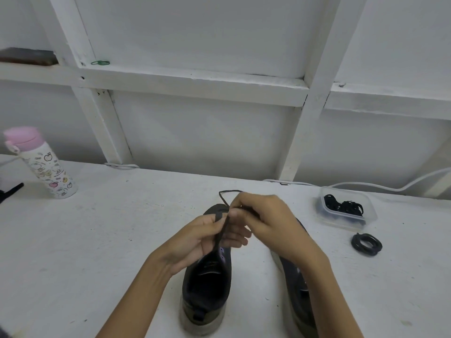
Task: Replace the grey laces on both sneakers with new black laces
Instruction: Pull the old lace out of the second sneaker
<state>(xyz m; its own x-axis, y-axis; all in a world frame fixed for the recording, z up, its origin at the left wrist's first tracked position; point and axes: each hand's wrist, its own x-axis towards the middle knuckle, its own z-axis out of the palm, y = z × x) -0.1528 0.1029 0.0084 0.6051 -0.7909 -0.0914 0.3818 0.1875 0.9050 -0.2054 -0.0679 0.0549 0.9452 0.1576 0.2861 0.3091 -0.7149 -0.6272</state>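
Note:
Two dark sneakers stand on the white table, heels toward me. The left sneaker is in the middle; the right sneaker is partly hidden under my right forearm. Above the left sneaker's tongue, my left hand pinches a dark lace that rises from the eyelets. My right hand grips the same lace higher up, and a loop of it arcs out beyond my fingers. A coil of black lace lies on the table to the right.
A clear plastic container holding black laces sits at the right, behind the coil. A pink-lidded bottle stands at the far left, next to a black object at the edge. A white cable runs along the white framed wall.

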